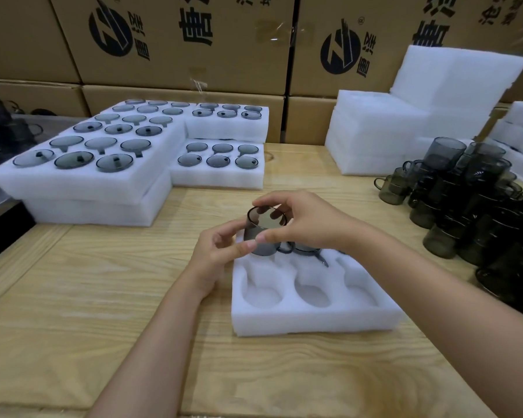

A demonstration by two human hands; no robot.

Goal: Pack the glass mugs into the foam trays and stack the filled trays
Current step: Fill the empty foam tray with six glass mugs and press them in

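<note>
Left grip (221, 251) and right grip (302, 221) together pinch a smoky cylindrical glass mug (264, 233) above the soft white foam tray (314, 322) on the wood-grain surface (103, 297), stacked mugs (471, 212) crowding the right.

Note that your right hand (302, 224) and forearm cover the far row of pockets in the foam tray (308, 322); the content of the far-right pocket cannot be determined. Only the rim and handle of a second mug (307, 251) show beneath that hand. Your left hand (221, 251) conceals part of the held mug (261, 236). The mug stack (477, 212) is cut off by the right edge. The dark objects (0, 128) at the left edge are too blurred to identify. Print on the cartons (178, 55) is cropped at the top.
</note>
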